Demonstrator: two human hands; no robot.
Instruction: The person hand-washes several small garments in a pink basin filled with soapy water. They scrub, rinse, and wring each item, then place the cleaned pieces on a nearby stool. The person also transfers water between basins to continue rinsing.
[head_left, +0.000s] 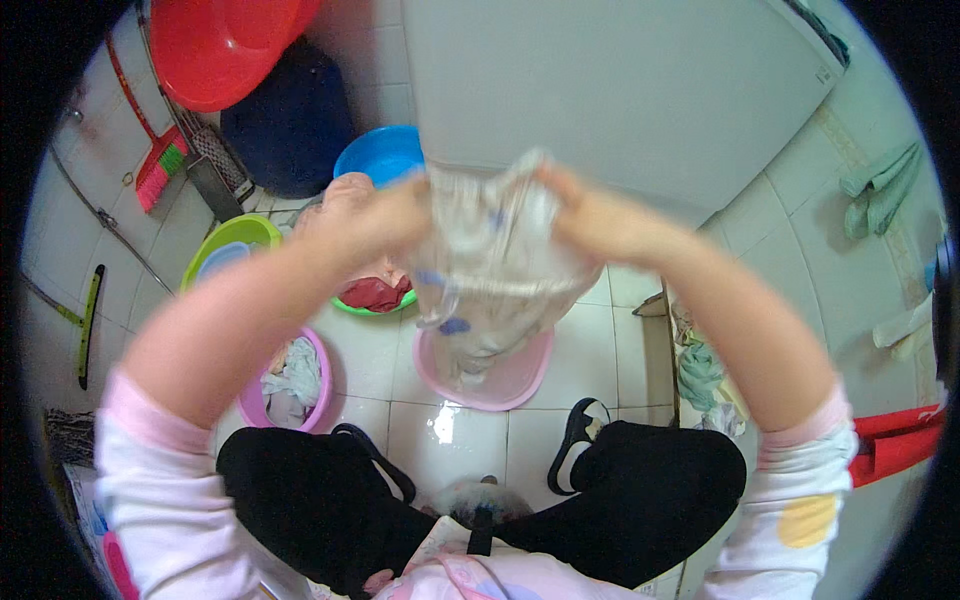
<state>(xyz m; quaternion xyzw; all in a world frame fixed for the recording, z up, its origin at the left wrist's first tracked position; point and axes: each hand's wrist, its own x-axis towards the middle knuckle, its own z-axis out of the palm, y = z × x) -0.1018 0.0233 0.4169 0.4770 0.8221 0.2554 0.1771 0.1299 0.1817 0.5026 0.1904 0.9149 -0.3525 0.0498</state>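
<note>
A wet, pale patterned cloth garment (499, 247) with a gathered band and blue spots hangs stretched between my two hands. My left hand (394, 214) grips its upper left edge, and my right hand (589, 217) grips its upper right; both are blurred. The garment's lower part hangs over a pink plastic basin (531, 386) on the tiled floor, hiding much of that basin's inside. Just left of the garment, behind my left forearm, a green basin (386, 306) holds dark red and pinkish cloth (379, 291).
A pink-rimmed basin of clothes (324, 375) stands at left. Behind are a lime-green basin (225, 231), blue basin (375, 150), raised red basin (217, 60) and a broom (161, 165). A large white panel (600, 90) stands ahead; a clothes-filled bin's edge (671, 352) is at right.
</note>
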